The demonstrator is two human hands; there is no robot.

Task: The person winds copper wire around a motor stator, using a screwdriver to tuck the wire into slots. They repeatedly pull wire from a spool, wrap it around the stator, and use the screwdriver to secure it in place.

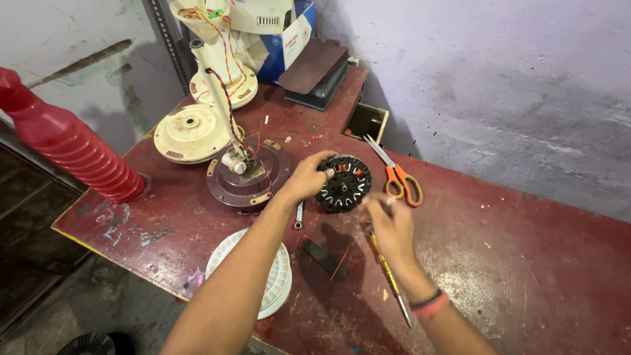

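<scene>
A scuffed dark-red worktop (pixel 499 263) sits in the corner of a room with pale, stained walls. Near its middle lies a black motor stator (pixel 344 183), round, with copper windings showing at its far edge. The left hand (pixel 307 177) is closed around the stator's left rim, fingers curled over the top. The right hand (pixel 389 223) hovers just near the stator's right side, fingertips pinched together; whether they hold a strand of wire is too fine to make out. Under that hand a yellow-handled screwdriver (pixel 388 273) lies on the worktop, its upper end hidden by the palm. Orange-handled scissors (pixel 396 174) lie just right of the stator. To the left sits a maroon motor housing (pixel 246 177) with a cream stem and coloured wires rising out of it; beside that, a cream round cover (pixel 189 133). At the far edge, a white-and-blue carton (pixel 286 39) is cut off by the frame, its print unreadable. A white spool (pixel 273 279) is half covered by the left forearm. A red ribbed bottle (pixel 72 144) stands far left.
</scene>
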